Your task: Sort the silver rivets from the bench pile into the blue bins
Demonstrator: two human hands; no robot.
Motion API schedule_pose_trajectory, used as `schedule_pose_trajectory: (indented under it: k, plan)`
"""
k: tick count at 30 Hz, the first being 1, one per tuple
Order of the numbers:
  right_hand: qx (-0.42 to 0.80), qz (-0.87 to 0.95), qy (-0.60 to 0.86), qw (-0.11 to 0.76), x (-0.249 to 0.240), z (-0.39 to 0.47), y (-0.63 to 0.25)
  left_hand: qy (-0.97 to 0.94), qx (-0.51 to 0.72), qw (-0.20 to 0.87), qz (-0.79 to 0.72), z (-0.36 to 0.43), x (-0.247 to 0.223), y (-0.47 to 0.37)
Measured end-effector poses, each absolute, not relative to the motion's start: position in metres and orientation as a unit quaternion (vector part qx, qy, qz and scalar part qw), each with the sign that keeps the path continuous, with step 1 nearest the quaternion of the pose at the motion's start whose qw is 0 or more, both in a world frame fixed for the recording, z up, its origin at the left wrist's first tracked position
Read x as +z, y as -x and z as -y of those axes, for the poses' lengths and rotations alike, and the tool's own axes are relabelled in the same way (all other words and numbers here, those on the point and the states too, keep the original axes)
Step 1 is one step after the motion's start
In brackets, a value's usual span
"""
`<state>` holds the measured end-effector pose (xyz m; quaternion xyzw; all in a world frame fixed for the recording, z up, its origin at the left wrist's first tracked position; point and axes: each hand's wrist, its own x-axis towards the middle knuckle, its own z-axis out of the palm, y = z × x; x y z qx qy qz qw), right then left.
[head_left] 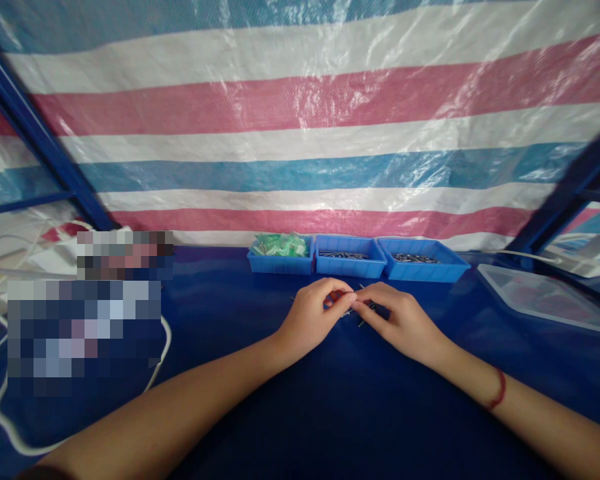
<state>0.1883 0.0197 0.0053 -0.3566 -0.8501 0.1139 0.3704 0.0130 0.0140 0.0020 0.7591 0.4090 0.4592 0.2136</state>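
Observation:
Over the blue tabletop [290,413], my left hand [316,312] and my right hand [400,320] meet with their fingertips touching. Both are closed in a pinch, thumb against fingers. Whatever sits between the fingertips is too small and too covered to make out. Several thin metal pieces [362,324] lie on the table beneath and behind the fingers, partly hidden by them. Beyond the hands, three blue bins stand in a row: the left bin [281,265] has green and clear plastic packets [283,245], while the middle bin [351,268] and the right bin [427,270] contain small metal parts.
A clear plastic lid or tray [545,300] lies at the right. On the left, a white cable [10,427] loops round a pixelated area. Behind the bins hangs a striped plastic sheet [300,173], between blue metal posts [55,147].

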Motion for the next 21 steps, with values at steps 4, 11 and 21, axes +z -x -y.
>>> schedule_pose_trajectory:
  k: [4,11,21]
  plan:
    - [0.122,0.854,0.359,0.357,0.0061,-0.0185,-0.1882,-0.756,0.47,0.209,-0.405,-0.0137,0.0023,-0.0127]
    - [0.136,0.856,0.355,0.35,0.0074,-0.0178,-0.1879,-0.751,0.482,0.209,-0.4,-0.0144,0.0016,-0.0115]
    - [0.133,0.854,0.351,0.361,0.007,-0.0171,-0.1866,-0.753,0.475,0.207,-0.405,-0.014,0.0009,-0.0131]
